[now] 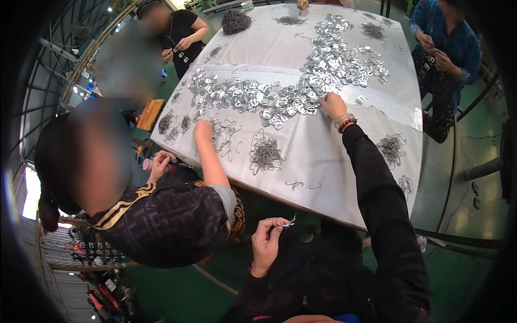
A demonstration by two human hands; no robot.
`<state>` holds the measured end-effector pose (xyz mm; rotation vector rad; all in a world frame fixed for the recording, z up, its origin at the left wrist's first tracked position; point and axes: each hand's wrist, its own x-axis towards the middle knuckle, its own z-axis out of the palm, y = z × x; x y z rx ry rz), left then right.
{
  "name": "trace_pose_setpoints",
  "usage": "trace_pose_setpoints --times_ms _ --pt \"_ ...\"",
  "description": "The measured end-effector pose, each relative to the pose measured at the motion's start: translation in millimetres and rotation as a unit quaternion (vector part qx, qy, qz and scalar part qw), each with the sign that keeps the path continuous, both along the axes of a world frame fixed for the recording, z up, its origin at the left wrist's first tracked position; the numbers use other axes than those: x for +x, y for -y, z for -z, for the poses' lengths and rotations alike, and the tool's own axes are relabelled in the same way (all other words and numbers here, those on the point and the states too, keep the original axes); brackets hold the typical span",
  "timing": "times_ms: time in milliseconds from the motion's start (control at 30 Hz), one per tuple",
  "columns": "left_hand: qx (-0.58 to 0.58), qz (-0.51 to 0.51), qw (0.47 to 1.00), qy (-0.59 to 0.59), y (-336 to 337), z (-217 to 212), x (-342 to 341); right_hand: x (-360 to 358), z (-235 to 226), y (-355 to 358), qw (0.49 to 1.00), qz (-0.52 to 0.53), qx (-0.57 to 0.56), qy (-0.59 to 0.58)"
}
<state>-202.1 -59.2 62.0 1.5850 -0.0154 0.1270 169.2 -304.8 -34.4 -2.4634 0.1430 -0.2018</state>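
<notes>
Here, metal pieces [289, 224] are pinched in the left hand [265, 245], buckles [307, 99] touched by the half-curled right hand [334, 106], its grip unclear.

Right hand [335, 106] at buckles [312, 89] — left hand [266, 245] pinching metal piece [290, 224].

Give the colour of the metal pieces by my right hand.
Silvery; the metal pieces show best in the head view.

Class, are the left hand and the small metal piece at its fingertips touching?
Touching: the head view shows the left hand pinching the metal piece.
</notes>
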Motion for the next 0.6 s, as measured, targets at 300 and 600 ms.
trace_pose_setpoints --times_ms 300,600 --pt "0.068 -0.007 0.997 0.042 -1.1 8.2 -3.9 -35.4 9.0 -6.4 0.956 0.011 0.288 0.056" --pt "0.138 -0.028 0.982 0.125 0.6 8.2 4.9 -288.3 -88.4 -65.8 0.854 -0.144 0.484 -0.125"
